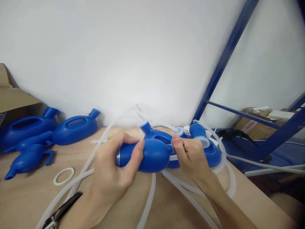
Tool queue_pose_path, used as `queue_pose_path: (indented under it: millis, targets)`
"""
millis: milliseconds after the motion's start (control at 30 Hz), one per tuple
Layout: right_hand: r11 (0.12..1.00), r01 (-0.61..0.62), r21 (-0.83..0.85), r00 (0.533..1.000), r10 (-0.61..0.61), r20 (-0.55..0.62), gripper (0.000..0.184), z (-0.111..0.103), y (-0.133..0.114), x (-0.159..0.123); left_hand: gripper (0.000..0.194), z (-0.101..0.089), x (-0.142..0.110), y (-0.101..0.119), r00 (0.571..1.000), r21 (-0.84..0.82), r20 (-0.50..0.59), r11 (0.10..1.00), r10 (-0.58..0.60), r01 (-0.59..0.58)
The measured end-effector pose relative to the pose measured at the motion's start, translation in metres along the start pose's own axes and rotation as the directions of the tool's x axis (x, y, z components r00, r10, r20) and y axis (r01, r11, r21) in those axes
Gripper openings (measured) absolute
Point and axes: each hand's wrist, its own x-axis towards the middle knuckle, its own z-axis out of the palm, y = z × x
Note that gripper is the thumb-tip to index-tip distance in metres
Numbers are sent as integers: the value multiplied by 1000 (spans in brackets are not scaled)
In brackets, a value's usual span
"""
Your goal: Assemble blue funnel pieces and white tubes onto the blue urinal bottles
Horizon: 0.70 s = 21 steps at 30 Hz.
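My left hand [116,162] wraps round a blue bulb-shaped plastic funnel [154,156] with a clear rim at its wide end. The narrow spout of the funnel points right, towards my right hand [190,154]. There my right fingers are closed in a pinch at the spout's tip. A pale bit shows by the thumb and a small dark glint between the fingers; what they hold is mostly hidden. Behind the funnel lies a blue handled bottle [157,135] with a clear-rimmed neck. Another blue funnel [197,130] stands beside it, right of my right hand.
Blue handled bottles [76,128] and a blue funnel [28,160] lie at left, near a cardboard box [16,98]. A white ring [64,176], black-handled tool [63,210] and several translucent tubes [149,200] spread over the wooden table [21,198]. A blue metal frame [224,60] stands right.
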Motion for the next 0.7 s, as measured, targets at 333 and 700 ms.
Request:
queue_pose_path:
  millis: [333, 700]
  targets:
    - [966, -208, 152, 946, 159, 281, 50, -6, 17, 0, 25, 2, -10, -8, 877, 56, -50, 879, 477, -474]
    - [884, -260, 389, 961, 200, 188, 43, -10, 25, 3, 8, -17, 16, -11, 978, 40, 6, 978, 207, -207]
